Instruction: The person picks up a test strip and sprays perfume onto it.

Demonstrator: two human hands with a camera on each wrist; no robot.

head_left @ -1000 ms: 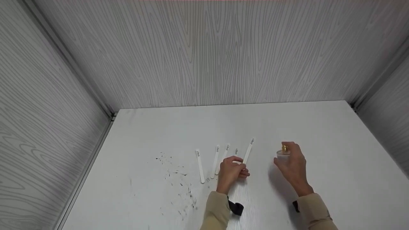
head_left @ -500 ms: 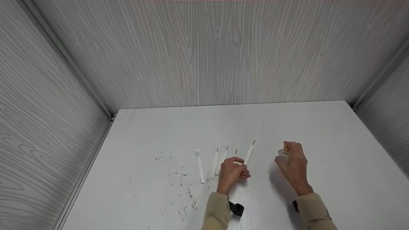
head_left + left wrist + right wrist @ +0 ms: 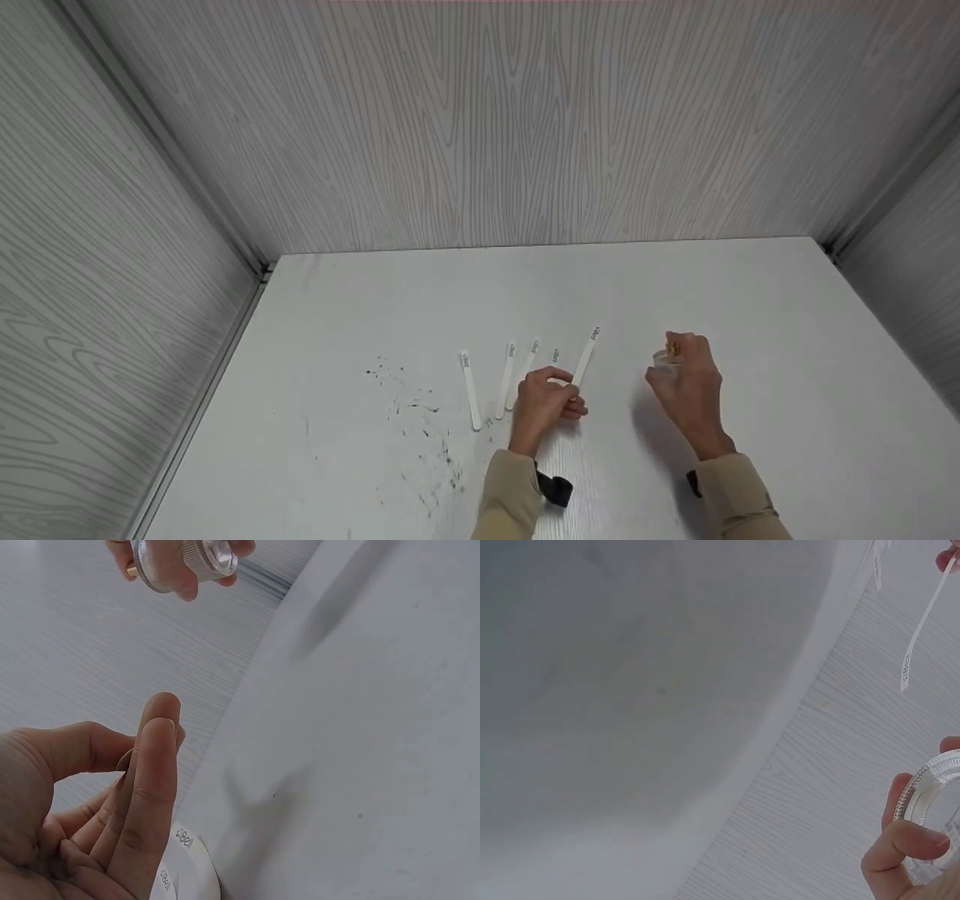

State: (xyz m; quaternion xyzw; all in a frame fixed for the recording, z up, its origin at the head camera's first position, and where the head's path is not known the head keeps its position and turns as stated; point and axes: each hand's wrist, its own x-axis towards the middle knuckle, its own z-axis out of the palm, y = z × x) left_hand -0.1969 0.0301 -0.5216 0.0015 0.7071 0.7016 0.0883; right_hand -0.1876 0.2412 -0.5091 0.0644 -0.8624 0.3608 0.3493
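My left hand [image 3: 544,409] pinches a white paper perfume test strip [image 3: 586,356] by its lower end, between thumb and fingers. The strip points up and to the right, with print near its tip. To the right, apart from the strip, my right hand [image 3: 690,397] grips a clear round glass perfume bottle [image 3: 664,361]. Its forefinger lies over the gold spray top [image 3: 673,348], hiding part of it. In the right wrist view the ribbed glass side of the bottle [image 3: 911,799] shows between the fingers, and the held strip [image 3: 922,634] is above it.
Several more printed test strips lie left of my left hand, among them a strip [image 3: 470,390] set apart from the others. Dark specks [image 3: 427,435] mark the white table [image 3: 360,300]. Wood-grain panels [image 3: 480,127] stand at the back and sides.
The right hand and bottle have shifted slightly right, and the bottle and its gold top have tilted a little. The held strip has moved slightly to the right. The loose strips have stayed put.
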